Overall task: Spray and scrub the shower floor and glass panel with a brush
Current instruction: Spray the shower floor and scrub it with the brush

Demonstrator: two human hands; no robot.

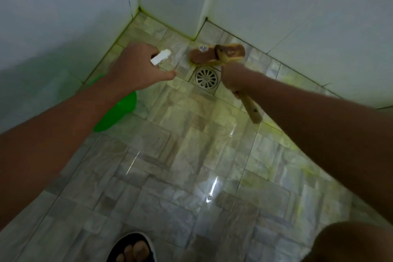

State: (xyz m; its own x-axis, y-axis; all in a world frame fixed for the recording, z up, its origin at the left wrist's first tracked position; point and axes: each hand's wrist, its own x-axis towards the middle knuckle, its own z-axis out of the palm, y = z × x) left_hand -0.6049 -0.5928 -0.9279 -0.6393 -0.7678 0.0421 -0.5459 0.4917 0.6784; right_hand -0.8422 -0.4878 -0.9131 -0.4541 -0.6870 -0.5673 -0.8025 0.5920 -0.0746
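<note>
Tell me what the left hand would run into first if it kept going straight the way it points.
Likely the brush head. The left hand, holding the green spray bottle, points right and slightly away, toward the bristles just beyond the drain. Depth is unclear; if the line dips, it would meet the wet floor tiles first.

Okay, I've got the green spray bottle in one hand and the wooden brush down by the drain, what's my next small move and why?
Probably stroke the wooden long-handled brush toward the round metal floor drain. Your right hand grips its handle, the head sits on the wet stone-pattern floor tiles just behind the drain, and yellow-green residue lines the grout there.
</note>
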